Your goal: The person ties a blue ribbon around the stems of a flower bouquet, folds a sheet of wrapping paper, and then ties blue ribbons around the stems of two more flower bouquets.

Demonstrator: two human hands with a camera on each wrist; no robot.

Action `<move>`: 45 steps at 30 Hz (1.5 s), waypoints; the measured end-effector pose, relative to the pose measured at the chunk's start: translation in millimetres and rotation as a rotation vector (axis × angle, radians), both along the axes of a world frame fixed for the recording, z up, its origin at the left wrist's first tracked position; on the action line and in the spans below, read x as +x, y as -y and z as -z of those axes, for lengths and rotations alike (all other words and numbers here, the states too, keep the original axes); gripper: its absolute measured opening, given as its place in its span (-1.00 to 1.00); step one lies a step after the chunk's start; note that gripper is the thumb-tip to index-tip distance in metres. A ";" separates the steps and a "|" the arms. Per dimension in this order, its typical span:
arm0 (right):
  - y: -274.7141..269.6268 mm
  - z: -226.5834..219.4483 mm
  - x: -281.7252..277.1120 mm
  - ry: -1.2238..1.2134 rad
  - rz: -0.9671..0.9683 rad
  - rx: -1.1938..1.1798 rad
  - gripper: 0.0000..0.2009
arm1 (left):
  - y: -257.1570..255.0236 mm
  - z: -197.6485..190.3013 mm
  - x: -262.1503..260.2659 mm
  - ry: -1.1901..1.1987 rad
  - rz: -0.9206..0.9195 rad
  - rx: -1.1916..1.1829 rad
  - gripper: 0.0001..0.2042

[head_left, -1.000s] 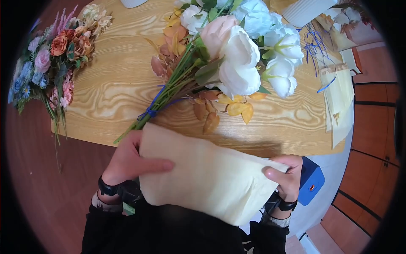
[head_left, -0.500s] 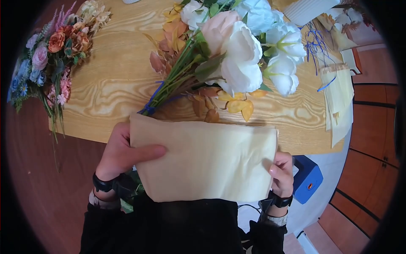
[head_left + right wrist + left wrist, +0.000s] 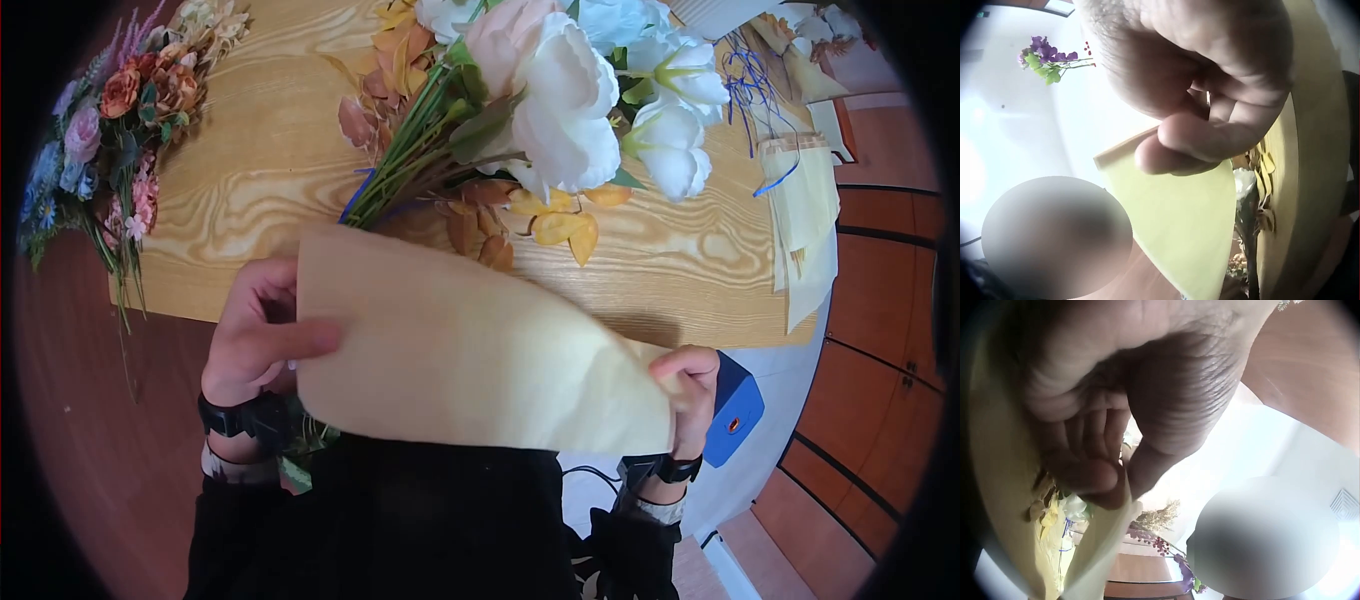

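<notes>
A sheet of cream wrapping paper (image 3: 450,340) is held up between both hands, over the table's front edge. The left hand (image 3: 262,335) pinches its left end, thumb on the near face; in the left wrist view the left hand (image 3: 1129,394) grips the paper (image 3: 1100,550) between thumb and fingers. At the paper's right end, the right hand (image 3: 692,395) pinches a corner, and in the right wrist view the right hand (image 3: 1210,94) holds the paper (image 3: 1179,219) by its edge. Just beyond lies a bouquet of white and pink flowers (image 3: 565,110), its lower stems hidden by the paper.
Colourful flowers (image 3: 120,140) lie at the table's left edge. Cream paper sheets (image 3: 800,200) and tangled blue ribbon (image 3: 750,85) are at the right. Orange leaves (image 3: 550,225) spread on the wooden table (image 3: 250,210). A blue box (image 3: 735,415) stands below the right edge.
The left hand has moved left and up with its end of the paper. The right end dipped and now curves at the corner. The paper covers more of the bouquet's stems.
</notes>
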State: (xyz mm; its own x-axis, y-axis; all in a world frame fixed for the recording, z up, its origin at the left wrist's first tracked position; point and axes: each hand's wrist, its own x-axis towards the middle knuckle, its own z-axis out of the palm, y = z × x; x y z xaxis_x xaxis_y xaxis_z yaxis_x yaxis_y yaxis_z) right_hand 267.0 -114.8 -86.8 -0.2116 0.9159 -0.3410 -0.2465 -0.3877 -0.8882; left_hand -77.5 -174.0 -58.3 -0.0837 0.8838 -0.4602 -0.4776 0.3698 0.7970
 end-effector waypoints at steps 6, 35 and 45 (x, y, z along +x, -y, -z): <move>0.0 4.2 7.1 -0.020 -0.124 -0.066 -0.79 | 8.8 8.7 -7.7 -0.009 -0.065 0.074 -0.77; -6.5 -2.2 11.3 -0.012 -0.213 -0.098 -0.81 | 5.3 -11.1 7.6 -0.317 0.184 -0.140 -0.58; -11.1 -9.5 16.0 0.142 -0.468 -0.135 -0.88 | 5.1 -6.1 16.9 -0.397 -0.113 -0.115 -0.73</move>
State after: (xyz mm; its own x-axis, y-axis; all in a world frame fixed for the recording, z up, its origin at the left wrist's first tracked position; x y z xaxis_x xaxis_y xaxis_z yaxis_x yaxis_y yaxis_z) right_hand 282.9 -103.7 -77.3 -0.5323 0.6796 -0.5048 0.1007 -0.5412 -0.8348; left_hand -60.6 -179.2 -52.2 -0.3674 0.8041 -0.4674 -0.1840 0.4298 0.8840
